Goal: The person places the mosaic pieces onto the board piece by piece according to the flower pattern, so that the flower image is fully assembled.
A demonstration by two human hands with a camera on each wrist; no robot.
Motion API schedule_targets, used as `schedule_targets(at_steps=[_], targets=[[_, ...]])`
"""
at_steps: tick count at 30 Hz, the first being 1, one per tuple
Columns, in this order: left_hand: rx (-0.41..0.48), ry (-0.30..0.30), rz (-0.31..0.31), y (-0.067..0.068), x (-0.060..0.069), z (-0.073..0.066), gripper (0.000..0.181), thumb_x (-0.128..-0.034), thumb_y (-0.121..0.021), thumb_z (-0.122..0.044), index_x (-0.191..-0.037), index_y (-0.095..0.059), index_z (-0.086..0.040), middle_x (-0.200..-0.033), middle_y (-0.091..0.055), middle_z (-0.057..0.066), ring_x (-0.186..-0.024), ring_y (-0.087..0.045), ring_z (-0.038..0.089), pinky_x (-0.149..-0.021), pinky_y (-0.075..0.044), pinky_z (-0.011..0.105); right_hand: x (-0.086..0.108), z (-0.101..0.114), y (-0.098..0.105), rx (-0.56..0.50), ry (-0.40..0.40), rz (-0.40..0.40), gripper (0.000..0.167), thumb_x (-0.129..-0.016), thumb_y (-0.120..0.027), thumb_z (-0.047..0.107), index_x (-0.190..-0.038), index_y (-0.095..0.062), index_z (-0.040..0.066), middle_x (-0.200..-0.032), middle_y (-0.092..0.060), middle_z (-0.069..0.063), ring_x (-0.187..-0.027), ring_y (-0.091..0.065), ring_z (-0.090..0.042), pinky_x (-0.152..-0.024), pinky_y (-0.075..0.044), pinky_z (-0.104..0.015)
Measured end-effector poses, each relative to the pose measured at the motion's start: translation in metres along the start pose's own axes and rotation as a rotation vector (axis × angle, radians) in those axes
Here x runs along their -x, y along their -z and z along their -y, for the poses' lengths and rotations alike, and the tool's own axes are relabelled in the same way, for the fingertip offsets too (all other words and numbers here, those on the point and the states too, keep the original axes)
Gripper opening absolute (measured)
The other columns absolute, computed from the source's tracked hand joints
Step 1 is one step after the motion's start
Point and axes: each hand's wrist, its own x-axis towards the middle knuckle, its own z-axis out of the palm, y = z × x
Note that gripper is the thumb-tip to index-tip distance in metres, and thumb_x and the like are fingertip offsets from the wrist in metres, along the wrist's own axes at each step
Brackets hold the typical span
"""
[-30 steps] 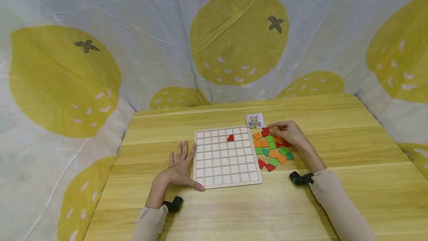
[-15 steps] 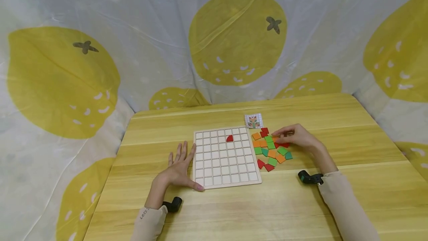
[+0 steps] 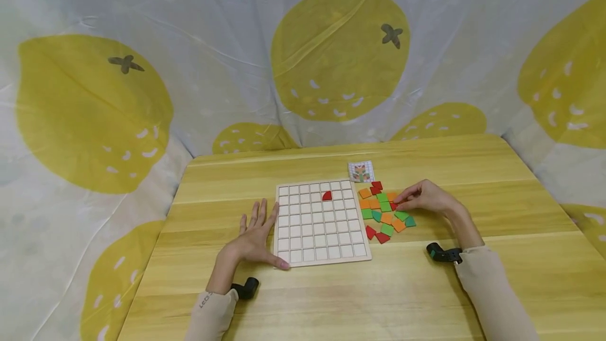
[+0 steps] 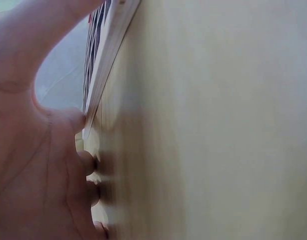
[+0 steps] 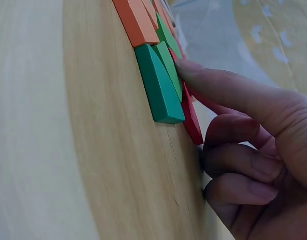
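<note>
A wooden grid board lies flat with one red quarter-round tile in an upper cell. My left hand spreads its fingers along the board's left side, thumb at the near left corner; in the left wrist view the hand is beside the board's edge. At the tile pile, my right hand pinches a red tile between thumb and index finger. Seen from the right wrist, the hand has its other fingers curled, near a green-blue tile; the thumb partly hides the red tiles.
Orange, green and red tiles lie loose right of the board. A small pattern card is behind them. The wooden table meets a lemon-print cloth at the back.
My right hand has moved from the far red tiles toward the right side of the pile, its thumb and index finger coming onto a red tile. My left hand stays in place.
</note>
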Motion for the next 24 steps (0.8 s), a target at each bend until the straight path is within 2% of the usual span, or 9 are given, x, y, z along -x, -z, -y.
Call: schedule_targets(at_steps=[6,17,24], targets=[[0.006,0.006,-0.006,0.0002,0.0031,-0.0013,0.155,-0.0606,-0.095,-0.06,-0.167,0.008,-0.015,-0.169,0.029,0.021,-0.156,0.028,0.043,-0.122,0.017,0.07,-0.0016,0.003,-0.0045,0.02,0.024,-0.012,0.024,-0.091,-0.08,0.017,-0.108,-0.08,0.001,-0.112,-0.079,-0.017,-0.094,-0.069,-0.003,-0.081,-0.052,-0.016],[-0.001,0.0,-0.004,-0.0007,0.0027,-0.0001,0.155,-0.0607,-0.095,-0.061,-0.166,0.009,-0.014,-0.168,0.029,0.021,-0.156,0.029,0.043,-0.121,0.018,0.071,-0.0054,0.0012,-0.0077,0.037,-0.025,-0.103,0.029,-0.099,-0.072,0.022,-0.115,-0.078,0.0,-0.116,-0.078,-0.017,-0.09,-0.068,0.0,-0.077,-0.056,-0.018],[0.001,-0.009,-0.009,-0.0004,0.0001,-0.0006,0.155,-0.0609,-0.095,-0.061,-0.167,0.008,-0.014,-0.169,0.029,0.021,-0.156,0.028,0.043,-0.122,0.018,0.07,-0.0043,0.0041,-0.0077,0.024,-0.036,-0.14,0.032,-0.099,-0.072,0.024,-0.117,-0.077,-0.002,-0.118,-0.077,-0.018,-0.093,-0.066,0.001,-0.079,-0.054,-0.017]])
